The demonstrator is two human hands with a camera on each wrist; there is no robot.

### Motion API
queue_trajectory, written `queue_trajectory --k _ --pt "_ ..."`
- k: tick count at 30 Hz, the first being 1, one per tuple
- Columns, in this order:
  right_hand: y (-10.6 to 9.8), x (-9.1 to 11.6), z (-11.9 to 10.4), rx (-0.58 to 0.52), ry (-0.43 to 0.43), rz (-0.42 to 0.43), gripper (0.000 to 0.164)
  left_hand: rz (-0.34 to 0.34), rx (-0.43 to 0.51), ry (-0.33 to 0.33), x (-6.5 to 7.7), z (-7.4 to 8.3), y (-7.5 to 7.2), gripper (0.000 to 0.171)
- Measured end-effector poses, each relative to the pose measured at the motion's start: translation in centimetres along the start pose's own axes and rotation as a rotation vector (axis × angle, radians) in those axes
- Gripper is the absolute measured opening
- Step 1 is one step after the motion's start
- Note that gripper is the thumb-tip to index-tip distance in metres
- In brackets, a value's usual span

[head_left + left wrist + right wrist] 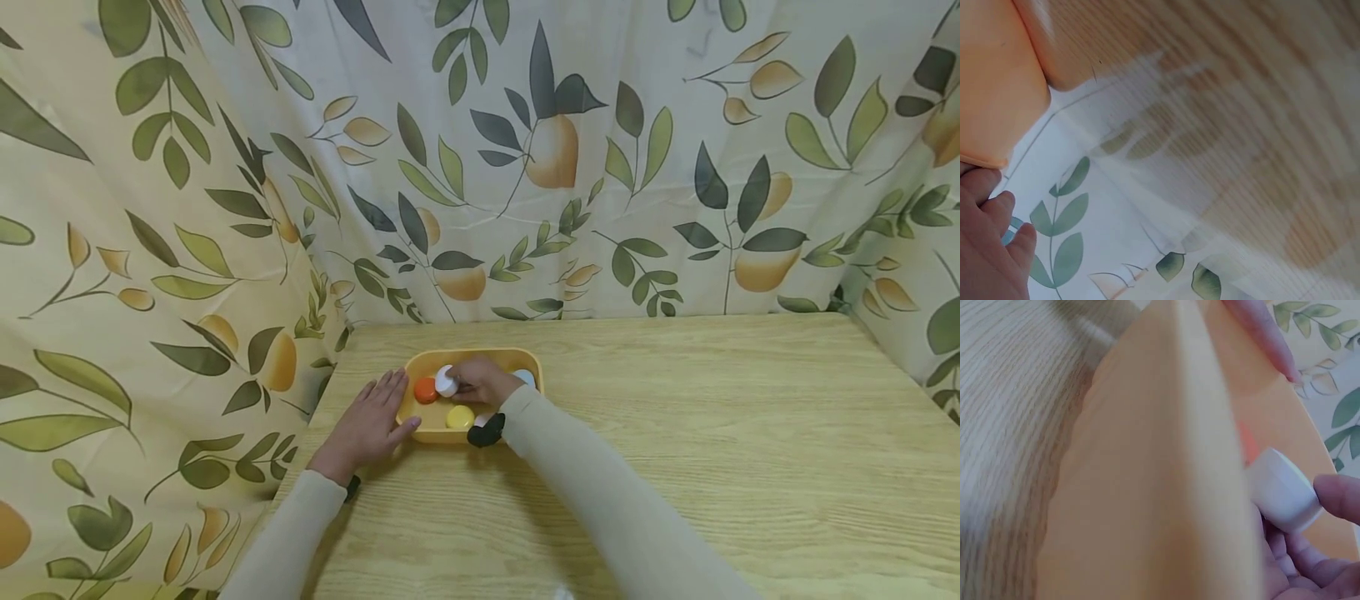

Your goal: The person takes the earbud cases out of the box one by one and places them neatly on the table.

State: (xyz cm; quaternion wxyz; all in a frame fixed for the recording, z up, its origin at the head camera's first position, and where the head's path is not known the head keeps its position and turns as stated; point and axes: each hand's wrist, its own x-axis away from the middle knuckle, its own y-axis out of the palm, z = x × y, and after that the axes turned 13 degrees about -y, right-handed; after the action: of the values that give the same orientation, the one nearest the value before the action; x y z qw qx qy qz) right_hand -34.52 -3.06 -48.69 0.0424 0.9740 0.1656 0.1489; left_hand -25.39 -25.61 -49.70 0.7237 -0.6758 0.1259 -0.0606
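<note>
A yellow oblong tray [517, 353] stands on the table and holds several small round pieces. My right hand [483, 382] is inside it, pinching a white round piece [1285, 490] between thumb and fingers. This piece has a domed side and a pale green edge; its exact kind I cannot tell. Right beside it lies an orange round piece [426, 390], with a yellow one [460, 417] nearer the front wall. A light blue piece [524, 377] shows partly behind the right hand. At the tray's left end, my left hand [367, 425] rests its fairly straight fingers on the rim.
The wooden table [712, 417] extends far to the right of the tray. A leaf-and-fruit patterned curtain [570, 167] hangs along the back edge and down the left side. A black wrist band part [487, 430] sits over the tray's front rim.
</note>
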Motion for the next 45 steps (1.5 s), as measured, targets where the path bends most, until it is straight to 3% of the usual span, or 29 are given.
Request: queue_trajectory --k 14,24,45 --pt "-1.1 1.3 -1.8 -0.012 0.008 -0.112 0.03 -0.004 -0.026 0.018 -0.1 0.2 -0.4 0.083" --pt "-1.4 2.1 -2.2 -0.089 0.007 -0.103 0.034 0.018 -0.002 0.025 0.1 0.2 -0.1 0.082" --pt "-2.5 2.7 -3.1 -0.048 -0.042 -0.117 0.026 0.014 0.005 0.01 0.4 0.4 -0.2 0.081"
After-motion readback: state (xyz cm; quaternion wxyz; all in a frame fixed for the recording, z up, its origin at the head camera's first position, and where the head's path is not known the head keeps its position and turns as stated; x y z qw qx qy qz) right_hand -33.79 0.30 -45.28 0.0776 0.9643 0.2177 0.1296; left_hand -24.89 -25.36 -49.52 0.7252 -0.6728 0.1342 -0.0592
